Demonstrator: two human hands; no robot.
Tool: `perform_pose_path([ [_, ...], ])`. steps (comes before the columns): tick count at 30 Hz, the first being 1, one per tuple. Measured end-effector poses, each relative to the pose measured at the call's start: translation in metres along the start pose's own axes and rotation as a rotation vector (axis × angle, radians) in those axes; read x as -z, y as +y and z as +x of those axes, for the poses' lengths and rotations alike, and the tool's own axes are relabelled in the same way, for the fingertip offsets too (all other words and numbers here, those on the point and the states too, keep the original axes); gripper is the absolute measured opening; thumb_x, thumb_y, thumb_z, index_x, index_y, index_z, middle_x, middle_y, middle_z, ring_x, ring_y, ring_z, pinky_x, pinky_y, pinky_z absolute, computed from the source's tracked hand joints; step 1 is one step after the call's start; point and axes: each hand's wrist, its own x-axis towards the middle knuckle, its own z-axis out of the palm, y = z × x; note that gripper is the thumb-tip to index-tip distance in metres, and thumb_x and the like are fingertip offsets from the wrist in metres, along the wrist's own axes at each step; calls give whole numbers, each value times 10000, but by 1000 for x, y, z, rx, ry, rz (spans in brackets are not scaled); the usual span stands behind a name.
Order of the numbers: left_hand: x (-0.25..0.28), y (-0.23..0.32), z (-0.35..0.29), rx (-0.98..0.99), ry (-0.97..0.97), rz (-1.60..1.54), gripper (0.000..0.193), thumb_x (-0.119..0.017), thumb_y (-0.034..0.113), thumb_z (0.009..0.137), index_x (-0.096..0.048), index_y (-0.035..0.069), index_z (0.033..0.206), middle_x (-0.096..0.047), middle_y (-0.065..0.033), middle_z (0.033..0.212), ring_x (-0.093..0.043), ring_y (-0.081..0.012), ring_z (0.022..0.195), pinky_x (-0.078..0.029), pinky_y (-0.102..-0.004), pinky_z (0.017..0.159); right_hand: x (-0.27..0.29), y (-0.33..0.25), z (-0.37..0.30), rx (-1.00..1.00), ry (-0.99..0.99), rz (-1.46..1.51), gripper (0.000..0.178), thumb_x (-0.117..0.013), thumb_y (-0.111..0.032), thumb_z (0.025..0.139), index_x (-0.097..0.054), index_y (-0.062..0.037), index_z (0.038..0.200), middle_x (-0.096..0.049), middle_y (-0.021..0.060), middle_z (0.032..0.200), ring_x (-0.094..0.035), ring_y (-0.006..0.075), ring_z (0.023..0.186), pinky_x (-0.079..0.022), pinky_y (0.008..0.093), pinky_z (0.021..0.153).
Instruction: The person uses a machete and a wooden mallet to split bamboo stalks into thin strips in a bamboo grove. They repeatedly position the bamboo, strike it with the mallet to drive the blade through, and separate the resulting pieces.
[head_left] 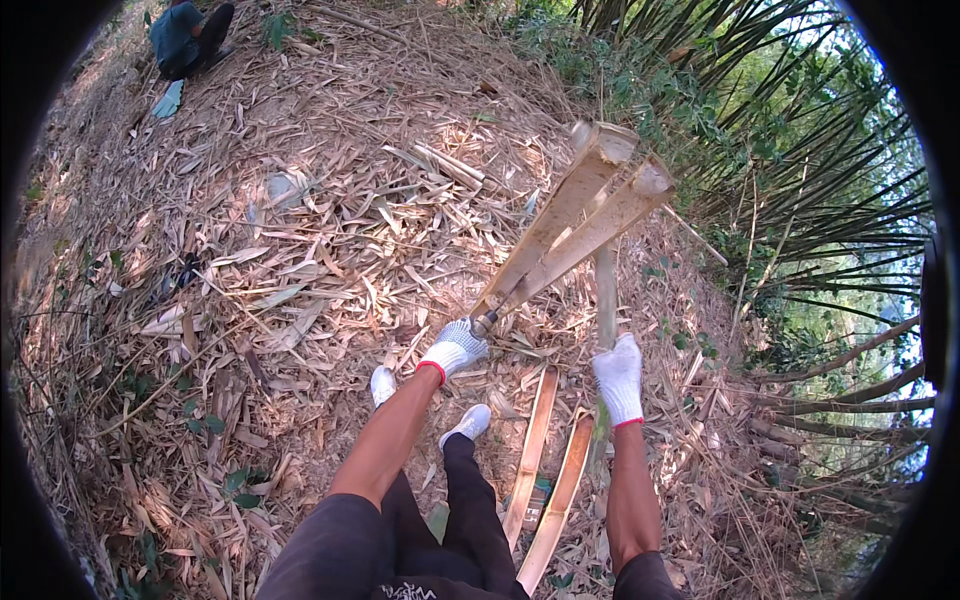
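Note:
My left hand, in a white dotted work glove with a red cuff, is closed at the narrow near end of a split bamboo piece. A dark, ringed tool handle shows at its fingers; the rest of that tool is hidden. The bamboo's two halves spread apart in a V toward their wide far ends. My right hand, gloved alike, is wrapped round a greenish stick, whose upper end passes behind the bamboo. Two split bamboo strips lie on the ground between my hands and my body.
Dry bamboo leaves cover the sloping ground. Short cut pieces lie farther ahead. At the far upper left a person crouches. Bamboo stems and bushes stand along the right, with bare poles below them.

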Motion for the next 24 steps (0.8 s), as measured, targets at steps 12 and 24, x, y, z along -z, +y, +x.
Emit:
perform_pose_path([
  [12, -12, -22, 13, -46, 4, 69, 359, -595, 269, 807, -605, 30, 1074, -640, -274, 1037, -634, -405, 971, -525, -465, 830, -96, 74, -6, -139, -365, -199, 355, -688, -194, 738, -572, 52, 966, -632, 314, 907, -629, 450, 895, -506, 480, 775],
  [24, -41, -29, 31, 32, -40, -3, 454, -637, 323, 779, -570, -9, 1082, -640, -281, 1027, -631, -408, 981, -516, -456, 849, 9, -49, 16, -10, 453, 1052, 220, -665, -122, 844, -526, 10, 951, -615, 100, 713, -566, 107, 482, -415, 255, 397],
])
